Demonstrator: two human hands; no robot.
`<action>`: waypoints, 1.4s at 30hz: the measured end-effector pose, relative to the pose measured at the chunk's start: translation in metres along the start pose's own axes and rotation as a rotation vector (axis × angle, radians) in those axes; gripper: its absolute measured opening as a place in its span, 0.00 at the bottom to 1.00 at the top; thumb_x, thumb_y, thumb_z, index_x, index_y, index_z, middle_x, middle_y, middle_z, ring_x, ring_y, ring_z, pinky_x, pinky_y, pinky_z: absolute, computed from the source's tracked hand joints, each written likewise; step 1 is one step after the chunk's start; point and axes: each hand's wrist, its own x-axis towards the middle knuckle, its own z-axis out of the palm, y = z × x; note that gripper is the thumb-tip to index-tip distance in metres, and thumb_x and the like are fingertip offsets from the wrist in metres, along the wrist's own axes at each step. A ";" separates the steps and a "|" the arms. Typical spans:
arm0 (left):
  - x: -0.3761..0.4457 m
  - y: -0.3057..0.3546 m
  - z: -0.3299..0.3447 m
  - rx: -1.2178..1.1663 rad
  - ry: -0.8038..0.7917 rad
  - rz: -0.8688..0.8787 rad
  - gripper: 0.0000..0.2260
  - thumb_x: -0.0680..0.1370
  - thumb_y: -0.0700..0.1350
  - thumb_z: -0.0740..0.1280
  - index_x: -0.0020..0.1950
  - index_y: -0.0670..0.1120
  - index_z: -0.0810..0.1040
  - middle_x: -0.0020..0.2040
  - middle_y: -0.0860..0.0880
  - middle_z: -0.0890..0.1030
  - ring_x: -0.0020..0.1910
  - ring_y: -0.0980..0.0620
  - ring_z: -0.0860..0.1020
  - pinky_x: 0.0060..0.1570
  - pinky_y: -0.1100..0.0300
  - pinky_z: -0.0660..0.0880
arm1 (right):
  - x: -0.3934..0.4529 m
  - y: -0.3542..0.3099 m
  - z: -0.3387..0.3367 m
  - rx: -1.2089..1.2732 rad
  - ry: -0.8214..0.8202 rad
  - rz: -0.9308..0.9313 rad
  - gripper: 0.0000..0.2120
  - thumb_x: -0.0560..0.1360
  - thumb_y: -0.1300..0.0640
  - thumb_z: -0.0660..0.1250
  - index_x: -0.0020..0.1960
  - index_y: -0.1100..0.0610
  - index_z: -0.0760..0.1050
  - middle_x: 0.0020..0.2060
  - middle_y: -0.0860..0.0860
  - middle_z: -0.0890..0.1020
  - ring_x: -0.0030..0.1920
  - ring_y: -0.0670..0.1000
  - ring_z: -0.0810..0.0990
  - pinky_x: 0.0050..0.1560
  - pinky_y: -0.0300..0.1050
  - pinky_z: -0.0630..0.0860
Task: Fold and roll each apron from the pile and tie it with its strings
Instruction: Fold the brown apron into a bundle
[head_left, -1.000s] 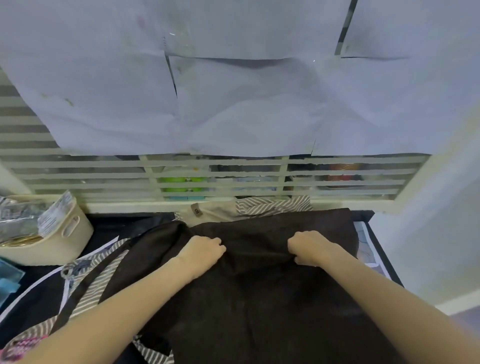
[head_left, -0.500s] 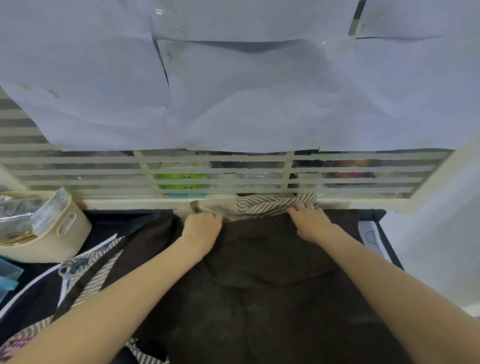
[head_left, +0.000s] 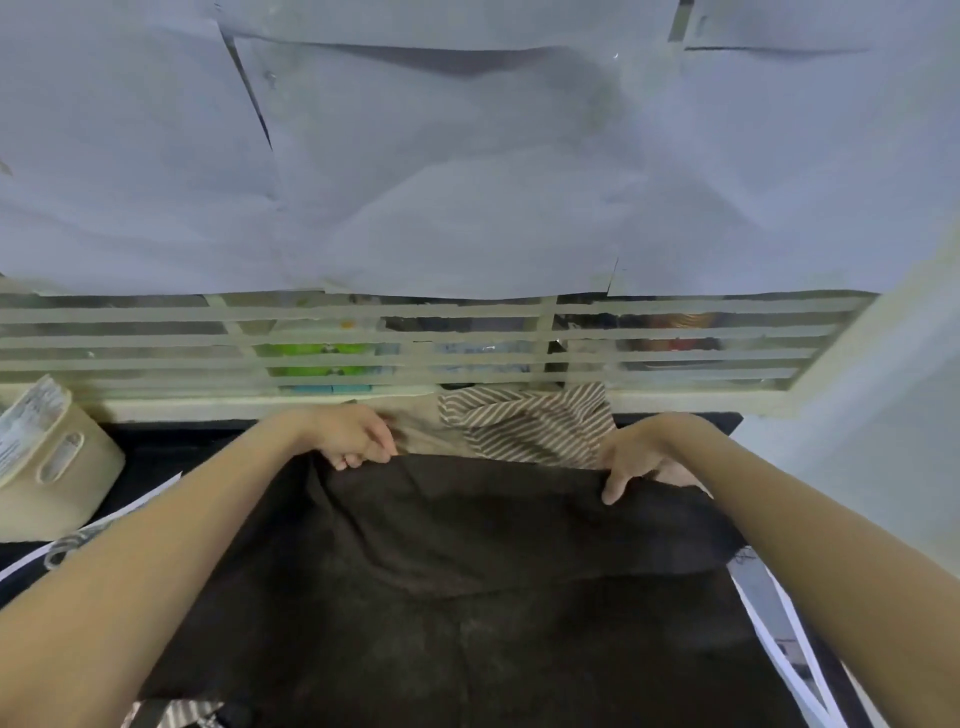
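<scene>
Two hands were on the far edge of the dark brown apron (head_left: 467, 582), which lay spread over the black table (head_left: 171, 441) in front of us, covering most of it. Our left hand (head_left: 353, 436) had fingers curled shut on the left part of that edge; our right hand (head_left: 641, 457) pinched the right part, thumb on top of the cloth, other fingers tucked under. Between and just past the hands we saw the pile: a striped apron (head_left: 530, 423) touching a beige one (head_left: 415, 421), both against the white slatted rail (head_left: 467, 358). Cream bin (head_left: 52, 467) sat at the left, well apart from the apron. White paper sheets (head_left: 467, 156) covered the wall above. More striped cloth (head_left: 182, 714) poked out bottom left.
</scene>
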 end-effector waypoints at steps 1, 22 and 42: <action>0.002 0.003 -0.004 0.002 0.078 0.007 0.06 0.80 0.40 0.60 0.47 0.47 0.76 0.31 0.49 0.69 0.28 0.56 0.67 0.27 0.68 0.67 | -0.002 0.002 -0.004 0.011 0.020 -0.005 0.17 0.76 0.59 0.65 0.65 0.60 0.73 0.62 0.57 0.76 0.62 0.59 0.74 0.63 0.56 0.72; 0.022 0.003 0.018 0.512 0.919 0.114 0.14 0.82 0.48 0.55 0.65 0.45 0.70 0.56 0.44 0.80 0.57 0.44 0.76 0.63 0.51 0.62 | 0.013 0.010 -0.010 -0.287 0.745 -0.049 0.11 0.77 0.64 0.61 0.58 0.61 0.73 0.56 0.58 0.77 0.55 0.57 0.76 0.55 0.48 0.74; -0.008 -0.022 0.106 0.935 0.810 0.605 0.27 0.56 0.40 0.78 0.54 0.47 0.81 0.54 0.48 0.81 0.49 0.47 0.80 0.46 0.57 0.77 | 0.014 -0.075 0.108 -0.241 0.766 -0.219 0.15 0.77 0.52 0.61 0.54 0.62 0.77 0.53 0.60 0.79 0.57 0.60 0.76 0.53 0.48 0.72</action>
